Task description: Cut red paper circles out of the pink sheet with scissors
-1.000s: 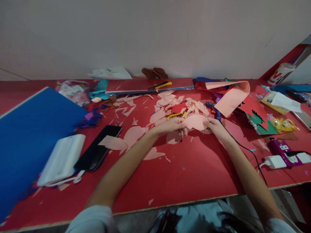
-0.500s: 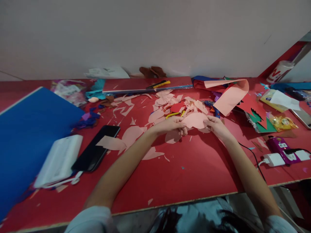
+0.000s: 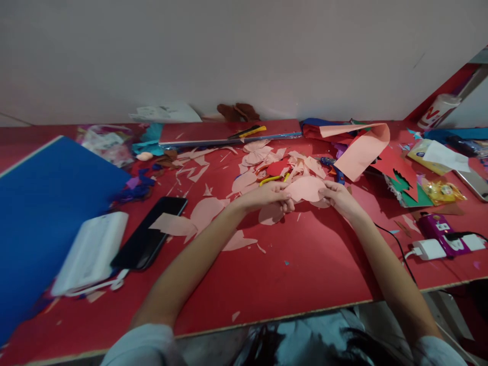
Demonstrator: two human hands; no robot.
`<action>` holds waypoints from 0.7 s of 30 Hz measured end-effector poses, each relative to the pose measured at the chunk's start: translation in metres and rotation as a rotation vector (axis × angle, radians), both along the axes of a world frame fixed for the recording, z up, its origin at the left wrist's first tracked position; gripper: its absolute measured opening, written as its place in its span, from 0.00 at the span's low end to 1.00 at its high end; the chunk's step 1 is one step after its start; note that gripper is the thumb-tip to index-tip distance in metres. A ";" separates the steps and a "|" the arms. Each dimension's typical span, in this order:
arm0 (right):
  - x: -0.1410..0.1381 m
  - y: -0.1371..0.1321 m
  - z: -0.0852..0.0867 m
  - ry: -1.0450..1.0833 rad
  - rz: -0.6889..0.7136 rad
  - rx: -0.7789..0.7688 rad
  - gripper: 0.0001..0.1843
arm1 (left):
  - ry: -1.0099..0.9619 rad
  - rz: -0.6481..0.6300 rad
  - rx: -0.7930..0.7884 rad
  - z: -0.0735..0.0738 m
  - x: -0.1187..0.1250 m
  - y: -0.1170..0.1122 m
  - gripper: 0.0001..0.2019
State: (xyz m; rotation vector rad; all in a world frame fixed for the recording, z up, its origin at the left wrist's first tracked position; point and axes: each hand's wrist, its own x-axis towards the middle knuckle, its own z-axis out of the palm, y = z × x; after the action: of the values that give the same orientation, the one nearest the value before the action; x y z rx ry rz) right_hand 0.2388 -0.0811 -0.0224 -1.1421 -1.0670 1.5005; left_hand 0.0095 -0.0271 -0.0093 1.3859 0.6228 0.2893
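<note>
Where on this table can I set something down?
Mostly bare red tabletop lies in front of the left hand and right hand holding a pink paper cutout, to the front edge. Crowded: pink paper scraps behind the hands, and the right end around the white charger.

Room to pass over the red desk (image 3: 305,274), from below the left hand (image 3: 267,197) and right hand (image 3: 341,199) to the near edge. In the way: pink paper scraps (image 3: 301,168) just beyond, a curled pink sheet (image 3: 362,152) and blue glue gun (image 3: 331,170) up right, a black smartphone (image 3: 150,234) left, a black cable (image 3: 398,249) right.
</note>
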 end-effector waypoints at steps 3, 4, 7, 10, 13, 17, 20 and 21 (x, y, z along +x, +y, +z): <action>0.000 0.000 -0.001 0.003 -0.003 -0.013 0.12 | 0.009 0.009 -0.006 0.000 0.000 0.000 0.12; 0.000 0.000 -0.001 0.006 0.000 -0.013 0.12 | 0.012 0.013 -0.006 0.000 0.000 0.000 0.12; 0.001 0.001 -0.003 0.016 0.005 -0.005 0.12 | 0.018 0.013 -0.003 0.000 0.000 0.000 0.12; 0.001 0.001 -0.005 0.020 -0.009 -0.002 0.12 | 0.032 0.010 -0.004 0.000 0.000 -0.001 0.11; 0.001 0.001 -0.005 0.013 -0.015 -0.010 0.13 | 0.037 0.014 -0.017 -0.001 0.000 -0.001 0.10; 0.001 0.000 -0.002 0.003 -0.016 -0.015 0.13 | 0.034 0.018 -0.027 -0.001 0.000 -0.001 0.09; 0.000 0.000 -0.001 0.012 -0.013 -0.008 0.13 | 0.024 0.017 -0.024 -0.001 -0.001 -0.001 0.09; 0.001 -0.001 0.000 0.014 -0.010 -0.005 0.13 | 0.020 0.016 -0.025 -0.001 -0.001 -0.001 0.09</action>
State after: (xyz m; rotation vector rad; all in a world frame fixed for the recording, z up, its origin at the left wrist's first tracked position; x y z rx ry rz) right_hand 0.2393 -0.0817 -0.0229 -1.1379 -1.0473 1.5024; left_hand 0.0087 -0.0280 -0.0104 1.3616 0.6528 0.2800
